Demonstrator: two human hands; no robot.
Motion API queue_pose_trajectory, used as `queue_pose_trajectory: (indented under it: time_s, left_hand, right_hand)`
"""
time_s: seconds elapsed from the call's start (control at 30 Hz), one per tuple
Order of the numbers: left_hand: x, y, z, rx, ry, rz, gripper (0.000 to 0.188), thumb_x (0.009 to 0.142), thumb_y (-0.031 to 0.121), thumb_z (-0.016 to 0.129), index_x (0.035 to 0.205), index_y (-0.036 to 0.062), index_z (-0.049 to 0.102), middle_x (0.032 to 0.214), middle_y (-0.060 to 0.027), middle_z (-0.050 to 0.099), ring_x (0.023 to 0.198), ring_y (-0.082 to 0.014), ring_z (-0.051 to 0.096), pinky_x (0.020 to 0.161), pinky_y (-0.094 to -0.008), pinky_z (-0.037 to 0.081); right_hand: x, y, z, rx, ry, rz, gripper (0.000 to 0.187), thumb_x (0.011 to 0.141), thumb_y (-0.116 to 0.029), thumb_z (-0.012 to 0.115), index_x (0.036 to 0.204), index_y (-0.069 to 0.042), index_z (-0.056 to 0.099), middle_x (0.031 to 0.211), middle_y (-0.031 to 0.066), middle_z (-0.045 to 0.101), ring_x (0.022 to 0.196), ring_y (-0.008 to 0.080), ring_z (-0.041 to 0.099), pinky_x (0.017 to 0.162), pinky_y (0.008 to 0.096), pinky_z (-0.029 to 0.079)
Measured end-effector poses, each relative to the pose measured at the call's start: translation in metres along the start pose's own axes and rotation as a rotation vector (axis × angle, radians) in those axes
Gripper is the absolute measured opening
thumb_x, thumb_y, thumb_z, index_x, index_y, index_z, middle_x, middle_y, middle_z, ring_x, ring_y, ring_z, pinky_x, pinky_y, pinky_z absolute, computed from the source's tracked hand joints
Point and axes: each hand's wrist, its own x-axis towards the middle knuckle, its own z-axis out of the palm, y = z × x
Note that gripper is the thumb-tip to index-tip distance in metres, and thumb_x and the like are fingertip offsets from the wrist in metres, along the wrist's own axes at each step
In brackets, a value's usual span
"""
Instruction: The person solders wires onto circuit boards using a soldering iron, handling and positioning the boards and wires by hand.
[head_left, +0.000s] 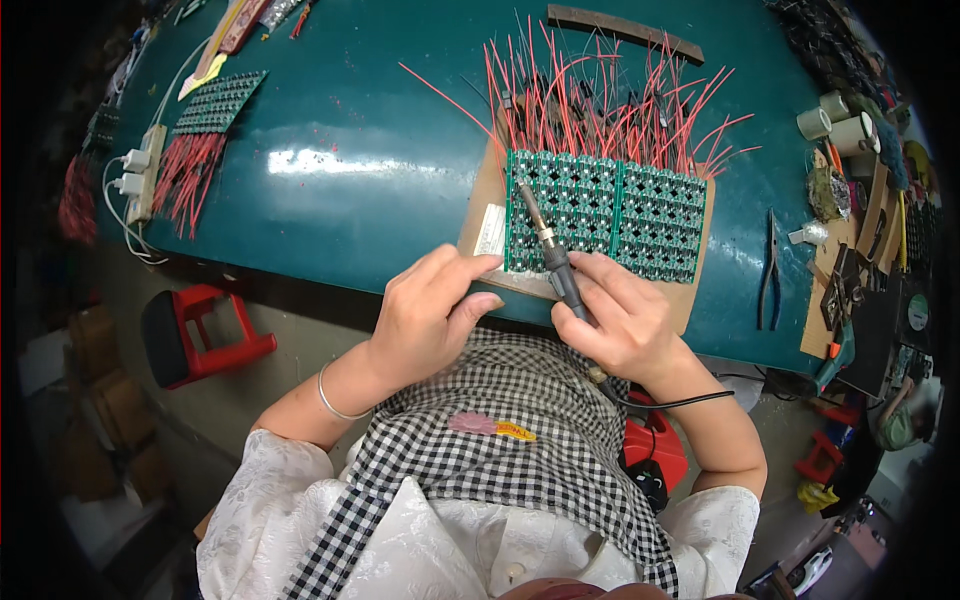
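Note:
A soldering iron (557,262) with a grey handle is gripped in my right hand (625,318). Its metal tip points up and away, over the left part of a green circuit board panel (660,222). I cannot tell whether the tip touches the panel. Many red wires (585,112) rise from the panel's far side and fan outward. Beneath it lies a brown board (482,222), with a small white printed label (491,232) at its left. My left hand (428,305) hovers near the table's front edge, thumb and forefinger apart, nothing visible between them.
Another wired circuit panel (215,105) lies at the far left beside a power strip (148,170) with white plugs. Blue-handled pliers (768,285) rest on the right. Solder spools (850,135) and tools crowd the right edge. A dark bar (625,33) lies at the back.

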Motion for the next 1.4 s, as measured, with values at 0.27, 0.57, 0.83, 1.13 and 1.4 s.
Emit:
queue_pose_trajectory:
  time_s: [0.27, 0.57, 0.83, 1.13, 1.4]
  left_hand:
    - [0.006, -0.005, 0.019, -0.020, 0.039, 0.181, 0.020, 0.080, -0.005, 0.071, 0.097, 0.0014, 0.065, 0.086, -0.0120, 0.067, 0.076, -0.0301, 0.066, 0.066, -0.0390, 0.055]
    - [0.016, -0.001, 0.031, -0.035, 0.156, 0.316, 0.019, 0.074, -0.005, 0.078, 0.090, -0.0004, 0.068, 0.096, -0.0138, 0.073, 0.081, -0.0272, 0.072, 0.069, -0.0338, 0.058]
    - [0.023, -0.004, 0.042, 0.063, 0.086, 0.300, 0.019, 0.073, -0.004, 0.078, 0.088, 0.0017, 0.069, 0.097, -0.0111, 0.074, 0.079, -0.0250, 0.073, 0.067, -0.0333, 0.059]
    - [0.025, 0.001, 0.042, 0.097, 0.099, 0.271, 0.019, 0.072, -0.004, 0.078, 0.087, 0.0030, 0.068, 0.092, -0.0108, 0.072, 0.077, -0.0249, 0.072, 0.064, -0.0331, 0.058]
    - [0.029, 0.008, 0.041, 0.097, 0.065, 0.247, 0.018, 0.073, -0.004, 0.077, 0.086, 0.0033, 0.067, 0.090, -0.0107, 0.071, 0.074, -0.0247, 0.070, 0.062, -0.0327, 0.057]
  right_hand:
    - [-0.009, -0.006, -0.003, 0.061, -0.064, 0.054, 0.013, 0.078, -0.016, 0.068, 0.090, -0.013, 0.064, 0.102, 0.0174, 0.071, 0.106, 0.0321, 0.069, 0.094, 0.0465, 0.058]
    - [-0.018, -0.014, -0.007, 0.055, -0.108, 0.121, 0.013, 0.081, -0.016, 0.068, 0.093, -0.013, 0.063, 0.114, 0.0175, 0.069, 0.115, 0.0330, 0.065, 0.102, 0.0512, 0.053]
    - [-0.033, -0.021, -0.024, 0.142, 0.008, 0.193, 0.017, 0.080, -0.016, 0.068, 0.096, -0.013, 0.064, 0.118, 0.0169, 0.069, 0.117, 0.0351, 0.062, 0.102, 0.0504, 0.051]
    - [-0.058, -0.050, -0.072, 0.485, 0.358, 0.730, 0.050, 0.100, -0.049, 0.056, 0.118, -0.004, 0.067, 0.094, 0.0138, 0.061, 0.086, 0.0283, 0.058, 0.076, 0.0413, 0.048]
    - [-0.053, -0.052, -0.057, 0.507, 0.357, 0.747, 0.022, 0.076, -0.007, 0.074, 0.094, 0.006, 0.071, 0.075, 0.0132, 0.066, 0.065, 0.0269, 0.062, 0.061, 0.0357, 0.050]
